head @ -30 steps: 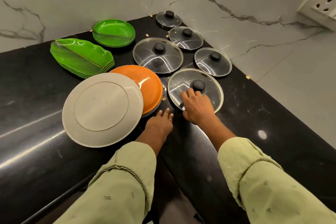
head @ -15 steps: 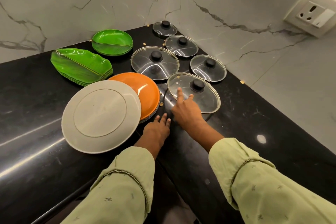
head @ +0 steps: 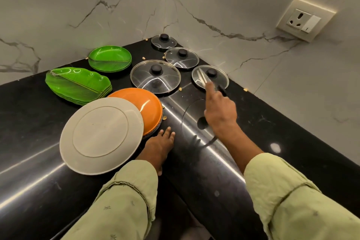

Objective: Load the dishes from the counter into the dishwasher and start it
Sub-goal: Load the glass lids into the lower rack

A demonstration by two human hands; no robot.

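My right hand [head: 220, 113] grips a glass lid [head: 222, 90] with a black knob by its rim and holds it tilted up on edge above the black counter [head: 204, 171]; motion blurs the lid. My left hand [head: 159, 144] rests flat on the counter with straight fingers, beside the orange plate [head: 140, 105]. An upturned grey plate [head: 101, 134] overlaps the orange one. Further back lie a stack of green leaf-shaped plates [head: 78, 82] and round green plates [head: 110, 58]. A large glass lid [head: 155, 76] and three smaller lids [head: 181, 57] lie flat near the corner. No dishwasher is in view.
Marble walls close the counter at the back and right, meeting in a corner behind the lids. A wall socket [head: 305, 18] sits on the right wall. Small crumbs are scattered among the lids. The counter's front edge runs under my forearms.
My right hand took the nearest glass lid by its rim and lifted it off the counter, tipping it up on edge. The left hand stayed flat beside the orange plate.
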